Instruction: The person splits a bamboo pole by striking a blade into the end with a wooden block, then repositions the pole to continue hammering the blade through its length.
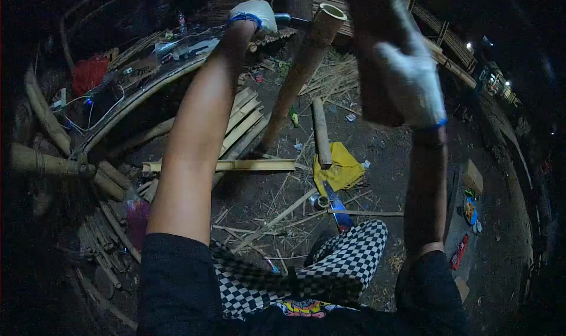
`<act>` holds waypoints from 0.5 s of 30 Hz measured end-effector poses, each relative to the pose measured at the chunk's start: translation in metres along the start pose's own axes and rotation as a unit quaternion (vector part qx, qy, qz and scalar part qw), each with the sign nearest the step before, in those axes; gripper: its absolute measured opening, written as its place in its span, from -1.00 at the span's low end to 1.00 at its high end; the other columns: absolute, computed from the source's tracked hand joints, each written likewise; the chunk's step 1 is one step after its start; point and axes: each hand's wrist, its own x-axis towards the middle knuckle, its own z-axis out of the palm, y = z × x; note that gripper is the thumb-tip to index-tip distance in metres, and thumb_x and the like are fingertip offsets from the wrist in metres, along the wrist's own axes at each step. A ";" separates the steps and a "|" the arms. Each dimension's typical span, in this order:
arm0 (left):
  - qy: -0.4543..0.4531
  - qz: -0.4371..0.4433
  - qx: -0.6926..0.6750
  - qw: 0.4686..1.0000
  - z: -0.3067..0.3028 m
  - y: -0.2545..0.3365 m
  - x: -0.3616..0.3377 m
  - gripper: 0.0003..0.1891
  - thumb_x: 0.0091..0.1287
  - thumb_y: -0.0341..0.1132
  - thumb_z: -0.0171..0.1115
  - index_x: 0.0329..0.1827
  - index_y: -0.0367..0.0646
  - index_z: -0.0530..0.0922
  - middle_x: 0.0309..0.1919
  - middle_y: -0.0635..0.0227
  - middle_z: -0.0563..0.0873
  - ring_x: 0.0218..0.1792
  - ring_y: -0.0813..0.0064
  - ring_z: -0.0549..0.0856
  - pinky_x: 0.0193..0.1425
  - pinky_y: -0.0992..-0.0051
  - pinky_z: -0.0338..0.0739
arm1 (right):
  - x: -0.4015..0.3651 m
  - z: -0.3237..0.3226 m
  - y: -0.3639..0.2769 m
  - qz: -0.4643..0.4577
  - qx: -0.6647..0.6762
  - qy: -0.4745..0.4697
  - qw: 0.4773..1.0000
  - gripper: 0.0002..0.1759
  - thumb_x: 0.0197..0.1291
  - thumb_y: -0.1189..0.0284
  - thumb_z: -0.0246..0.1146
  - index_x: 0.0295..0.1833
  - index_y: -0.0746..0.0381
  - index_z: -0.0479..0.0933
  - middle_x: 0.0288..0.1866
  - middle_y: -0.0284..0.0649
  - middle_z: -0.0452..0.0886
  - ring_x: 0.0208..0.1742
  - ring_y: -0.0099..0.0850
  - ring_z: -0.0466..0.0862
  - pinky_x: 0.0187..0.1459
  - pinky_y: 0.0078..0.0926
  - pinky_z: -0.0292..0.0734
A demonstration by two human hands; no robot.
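My left hand (253,15), in a white glove with a blue cuff, is closed around a tool with a blue-green handle end (283,18). A thin dark part of this tool reaches towards the top of a bamboo tube (300,65). The tube stands tilted, its hollow, pale-rimmed end up. My right hand (413,82), also gloved, grips a thick, dark piece of wood (374,53) raised at the upper right; its top runs out of view and it is slightly blurred. Its fingers partly hide behind the wood.
Split bamboo strips (244,121) lie at centre left, with a bamboo pole (321,132) and yellow bag (339,165) on the ground. A blade (337,209) lies by my checkered trousers (348,253). A bamboo platform (147,88) curves along the left; a dark bench (454,218) stands right.
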 end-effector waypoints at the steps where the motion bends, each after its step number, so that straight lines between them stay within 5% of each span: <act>1: 0.014 0.036 0.025 0.999 -0.007 0.003 -0.009 -0.51 -0.01 -0.01 0.38 -0.10 -0.17 0.70 -0.08 -0.02 0.70 -0.04 0.03 0.70 0.11 0.17 0.57 | 0.002 -0.011 -0.014 -0.015 -0.040 0.020 0.999 -0.21 0.20 0.38 0.27 0.52 0.13 0.13 0.50 -0.11 0.24 0.46 -0.29 0.29 0.43 -0.29 0.21; 5: 0.010 0.011 0.020 1.000 -0.009 0.005 -0.011 -0.49 -0.05 -0.01 0.41 -0.03 -0.03 0.71 0.00 0.09 0.70 0.01 0.10 0.70 0.14 0.18 0.57 | 0.020 -0.033 -0.011 -0.059 -0.071 0.097 0.991 -0.23 0.18 0.38 0.26 0.50 0.12 0.15 0.33 -0.07 0.42 0.30 -0.19 0.46 0.31 -0.26 0.37; 9: 0.018 0.016 0.032 0.999 -0.015 0.003 -0.024 -0.52 -0.04 0.01 0.39 -0.07 -0.05 0.72 -0.05 0.06 0.71 -0.03 0.13 0.72 0.07 0.19 0.59 | 0.008 0.030 0.103 -0.159 -0.113 0.062 0.979 -0.24 0.17 0.37 0.26 0.49 0.10 0.17 0.15 -0.03 0.60 0.13 -0.08 0.63 0.18 -0.23 0.52; 11: -0.016 0.020 0.007 1.000 0.006 -0.009 -0.025 -0.55 -0.03 -0.02 0.34 -0.13 -0.09 0.72 -0.12 0.01 0.72 -0.07 0.12 0.73 0.02 0.21 0.59 | -0.028 0.079 0.140 0.020 -0.175 -0.057 0.983 -0.14 0.13 0.32 0.27 0.53 -0.01 0.07 0.10 0.02 0.63 0.10 -0.01 0.64 0.14 -0.24 0.54; 13: -0.104 0.007 -0.042 0.994 0.020 -0.019 -0.041 -0.59 -0.03 -0.06 0.30 -0.20 -0.14 0.72 -0.17 -0.02 0.72 -0.12 0.07 0.72 -0.03 0.25 0.60 | -0.048 0.063 0.078 0.252 -0.115 -0.203 0.939 -0.07 0.12 0.34 0.25 0.57 0.02 -0.05 0.46 -0.03 0.30 0.39 -0.09 0.40 0.38 -0.23 0.30; 15: -0.017 -0.007 -0.043 0.999 0.011 -0.028 -0.075 -0.61 -0.02 -0.10 0.27 -0.18 -0.14 0.71 -0.17 -0.01 0.72 -0.15 0.00 0.71 -0.03 0.26 0.60 | -0.075 0.062 0.049 0.231 -0.021 -0.142 0.962 -0.02 0.08 0.39 0.25 0.57 -0.02 -0.13 0.41 0.10 0.33 0.28 0.00 0.50 0.23 -0.25 0.47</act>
